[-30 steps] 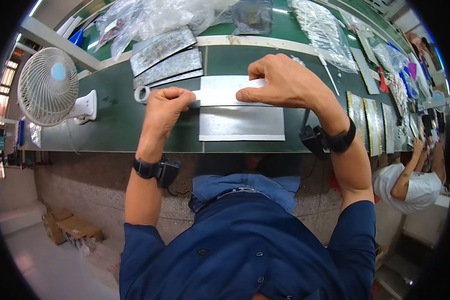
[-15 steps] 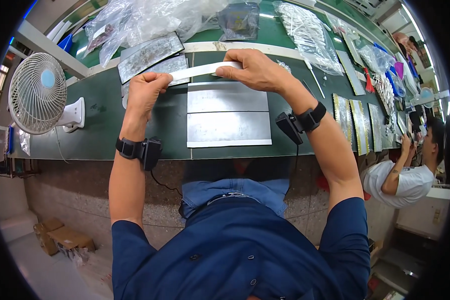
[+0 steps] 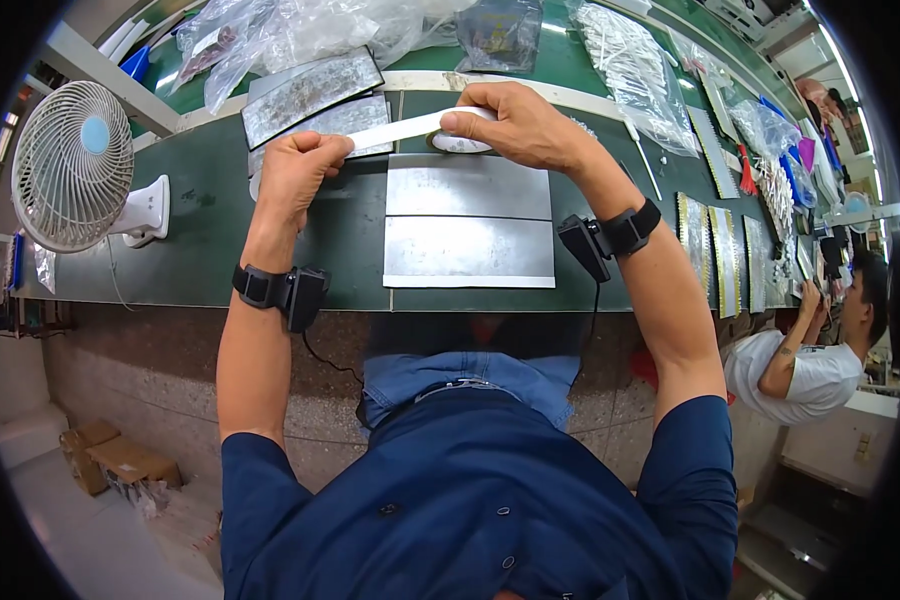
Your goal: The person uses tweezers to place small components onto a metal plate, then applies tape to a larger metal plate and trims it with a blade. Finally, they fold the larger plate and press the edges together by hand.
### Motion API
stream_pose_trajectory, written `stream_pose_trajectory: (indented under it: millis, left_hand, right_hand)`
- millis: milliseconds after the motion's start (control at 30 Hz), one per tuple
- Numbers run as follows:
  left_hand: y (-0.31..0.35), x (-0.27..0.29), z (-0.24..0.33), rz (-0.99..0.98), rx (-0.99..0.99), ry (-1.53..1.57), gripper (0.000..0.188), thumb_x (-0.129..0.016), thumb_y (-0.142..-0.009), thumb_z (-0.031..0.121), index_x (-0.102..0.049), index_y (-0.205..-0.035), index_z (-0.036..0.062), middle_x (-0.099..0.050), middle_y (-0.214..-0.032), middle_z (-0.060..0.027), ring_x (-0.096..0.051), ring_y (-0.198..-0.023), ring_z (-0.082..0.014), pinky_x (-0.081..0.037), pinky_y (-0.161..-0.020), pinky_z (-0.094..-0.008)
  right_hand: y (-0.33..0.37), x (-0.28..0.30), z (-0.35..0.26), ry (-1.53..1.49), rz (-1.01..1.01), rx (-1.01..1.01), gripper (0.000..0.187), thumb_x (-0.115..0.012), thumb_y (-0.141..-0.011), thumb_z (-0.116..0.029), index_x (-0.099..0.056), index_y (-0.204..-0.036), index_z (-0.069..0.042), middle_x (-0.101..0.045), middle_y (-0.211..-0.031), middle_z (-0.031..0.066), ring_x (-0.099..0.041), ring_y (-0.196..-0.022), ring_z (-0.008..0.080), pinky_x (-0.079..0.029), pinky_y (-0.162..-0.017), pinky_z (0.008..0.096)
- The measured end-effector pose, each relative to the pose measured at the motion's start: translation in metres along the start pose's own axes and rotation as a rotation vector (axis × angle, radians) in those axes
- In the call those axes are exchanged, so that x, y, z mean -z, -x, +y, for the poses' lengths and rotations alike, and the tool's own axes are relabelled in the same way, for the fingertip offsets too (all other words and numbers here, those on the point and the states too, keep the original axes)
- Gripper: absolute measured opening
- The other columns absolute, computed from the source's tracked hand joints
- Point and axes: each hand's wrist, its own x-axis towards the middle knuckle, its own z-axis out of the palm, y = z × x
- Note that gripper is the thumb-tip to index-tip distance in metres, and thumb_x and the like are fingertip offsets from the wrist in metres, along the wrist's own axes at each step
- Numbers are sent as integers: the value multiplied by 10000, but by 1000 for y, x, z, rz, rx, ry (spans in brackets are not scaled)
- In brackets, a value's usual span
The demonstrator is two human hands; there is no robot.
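A strip of white tape [image 3: 395, 130] stretches between my hands above the bench. My left hand [image 3: 298, 172] is closed, pinching the strip's free end between thumb and fingers. The roll of tape [image 3: 462, 141] is in my right hand [image 3: 526, 125], with thumb and fingers closed on it. Just below the strip, two flat silver metal plates [image 3: 467, 245] lie edge to edge on the green bench. A narrow white band [image 3: 468, 281] runs along their near edge. More scuffed metal plates [image 3: 315, 95] lie stacked behind my left hand.
A white fan [image 3: 75, 165] stands at the left. Clear plastic bags [image 3: 320, 35] are heaped along the back, and a bag of white sticks [image 3: 630, 75] lies at the back right. Toothed strips [image 3: 725, 260] lie on the right, near a person in a white shirt [image 3: 795, 370].
The roll in my right hand has turned so that its round side shows below the strip. My hands are slightly farther apart, with tape still between them. The whole view has shifted a little.
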Motion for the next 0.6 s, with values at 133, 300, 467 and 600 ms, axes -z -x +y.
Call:
stream_pose_trajectory:
  millis: [133, 300, 467, 600]
  left_hand:
    - [1, 0, -1, 5, 2, -5, 151, -831, -887, 168, -822, -889, 17, -741, -821, -2, -629, -740, -83, -513, -731, -249]
    - [0, -1, 0, -5, 4, -5, 151, -833, -893, 168, -822, -890, 17, -742, -823, -2, -628, -744, -83, -510, -733, -247]
    - [4, -5, 6, -21, -3, -3, 144, -839, -894, 163, -829, -908, 20, -754, -844, -6, -633, -758, -81, -508, -739, -243]
    - [24, -7, 16, -24, -28, 31, 134, -841, -891, 150, -836, -905, 17, -758, -840, -5, -635, -760, -73, -505, -728, -238]
  right_hand:
    - [-1, -2, 0, 1, 11, -1, 503, -720, -1049, -493, -707, -931, -4, -524, -746, 16, -457, -700, 136, -381, -616, 332]
    - [0, -2, 1, 16, 29, -5, 527, -717, -1043, -521, -716, -943, -3, -526, -737, 20, -460, -685, 140, -377, -603, 336]
    - [7, 3, -2, 45, 72, 25, 532, -725, -1031, -518, -714, -920, 3, -534, -723, 40, -471, -670, 148, -381, -596, 348]
    - [32, 19, -33, 145, 80, 52, 524, -739, -1009, -492, -702, -890, 17, -537, -715, 65, -483, -671, 155, -393, -598, 359]
